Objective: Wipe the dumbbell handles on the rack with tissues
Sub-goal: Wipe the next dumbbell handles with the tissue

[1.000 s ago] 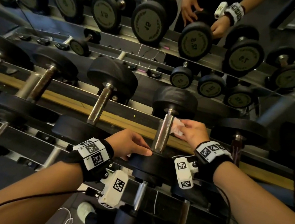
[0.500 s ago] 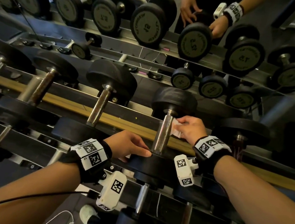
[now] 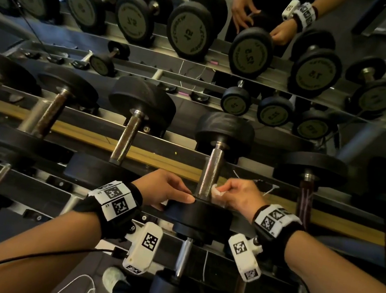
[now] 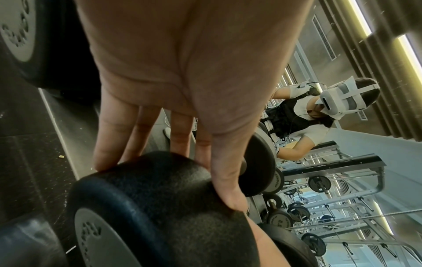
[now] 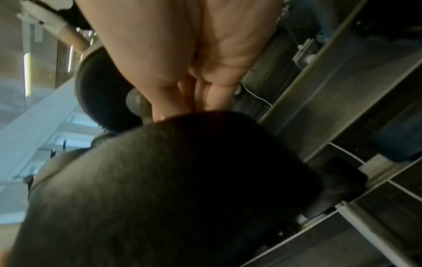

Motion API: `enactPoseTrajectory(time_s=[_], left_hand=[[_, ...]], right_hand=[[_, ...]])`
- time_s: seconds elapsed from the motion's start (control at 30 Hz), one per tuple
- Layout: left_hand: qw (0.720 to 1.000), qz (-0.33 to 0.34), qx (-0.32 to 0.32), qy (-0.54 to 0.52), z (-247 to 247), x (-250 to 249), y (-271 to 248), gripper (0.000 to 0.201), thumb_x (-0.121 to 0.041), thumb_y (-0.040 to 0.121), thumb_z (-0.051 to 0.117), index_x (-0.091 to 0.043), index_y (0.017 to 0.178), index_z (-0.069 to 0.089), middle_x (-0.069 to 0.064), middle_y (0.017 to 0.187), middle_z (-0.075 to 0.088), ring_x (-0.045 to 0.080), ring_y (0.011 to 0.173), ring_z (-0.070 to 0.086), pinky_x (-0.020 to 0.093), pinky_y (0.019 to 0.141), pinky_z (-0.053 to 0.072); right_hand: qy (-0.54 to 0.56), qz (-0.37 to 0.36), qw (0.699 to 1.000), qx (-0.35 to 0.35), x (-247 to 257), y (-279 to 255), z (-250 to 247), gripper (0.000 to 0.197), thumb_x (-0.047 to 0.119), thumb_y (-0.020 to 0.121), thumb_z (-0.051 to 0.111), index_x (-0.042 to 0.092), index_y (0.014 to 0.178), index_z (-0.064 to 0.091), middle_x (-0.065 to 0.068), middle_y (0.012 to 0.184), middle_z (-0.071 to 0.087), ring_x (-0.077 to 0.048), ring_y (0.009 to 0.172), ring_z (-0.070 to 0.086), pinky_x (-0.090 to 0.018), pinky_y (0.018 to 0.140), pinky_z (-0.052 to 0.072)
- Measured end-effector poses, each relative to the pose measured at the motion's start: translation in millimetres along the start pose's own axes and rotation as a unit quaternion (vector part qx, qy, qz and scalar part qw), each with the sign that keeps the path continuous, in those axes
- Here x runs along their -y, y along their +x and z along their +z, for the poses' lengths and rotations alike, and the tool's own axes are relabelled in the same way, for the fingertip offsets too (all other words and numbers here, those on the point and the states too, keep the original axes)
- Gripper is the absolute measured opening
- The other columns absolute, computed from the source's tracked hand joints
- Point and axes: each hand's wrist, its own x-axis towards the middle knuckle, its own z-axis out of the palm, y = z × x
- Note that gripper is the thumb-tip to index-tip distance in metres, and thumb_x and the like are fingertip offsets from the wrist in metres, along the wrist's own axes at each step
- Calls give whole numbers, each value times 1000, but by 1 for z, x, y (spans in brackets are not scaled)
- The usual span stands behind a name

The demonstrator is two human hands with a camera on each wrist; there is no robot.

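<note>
A black dumbbell lies on the near rack, its knurled steel handle (image 3: 211, 167) running away from me. My left hand (image 3: 176, 202) grips the dumbbell's near weight head (image 3: 200, 215), thumb on top and fingers below. In the left wrist view the fingers (image 4: 109, 140) and thumb straddle that head (image 4: 160, 189). My right hand (image 3: 224, 190) pinches a crumpled white tissue (image 3: 216, 191) against the right side of the handle's near end, just above the head. In the right wrist view the dark head (image 5: 182, 171) hides the fingertips and the tissue.
More dumbbells lie on the same rack to the left (image 3: 128, 135) and right (image 3: 307, 191). A second rack (image 3: 200, 63) behind holds round-ended dumbbells. Another person's hands (image 3: 258, 21) work at one of them. A black cable (image 3: 40, 256) runs along my left forearm.
My right hand has slid the tissue down the handle from near the far head to the near end. My left hand has stayed on the near head.
</note>
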Motion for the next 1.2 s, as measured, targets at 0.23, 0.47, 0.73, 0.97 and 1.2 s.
enactPoseTrajectory(time_s=[0.23,0.47,0.73,0.97,1.2], left_hand=[[1000,10,-5,-12,2,-1,-2,12,-29,79,79,-23,87,73,3,99,75,19,95,71,45,88,58],[999,20,-13,-27,3,5,-1,13,-30,78,80,-24,88,74,1,93,76,21,94,72,48,89,57],[999,29,-13,-24,2,7,-1,10,-33,78,79,-28,86,74,-2,95,76,18,94,71,47,89,57],[999,24,-12,-21,2,5,0,12,-31,78,80,-25,87,74,0,94,76,19,93,72,45,86,59],[999,20,-14,-34,3,6,1,15,-29,76,82,-21,86,75,7,98,75,29,99,70,55,91,54]], right_hand=[[-72,-17,993,-94,17,15,-16,35,-9,80,70,19,60,65,-14,76,67,-29,76,64,-42,78,54],[-44,-91,983,-154,41,34,-9,30,-11,83,64,13,66,65,2,59,67,-5,51,60,-15,49,47],[26,0,1000,16,30,30,-14,28,-17,84,61,6,69,54,-6,65,68,-9,54,68,-20,52,56],[-157,-3,978,136,14,16,-10,33,-11,80,67,17,64,65,10,59,68,3,59,64,-10,58,49],[-18,-6,992,-128,34,35,-26,33,-19,86,53,9,68,57,-11,69,58,-15,57,60,-17,48,52]])
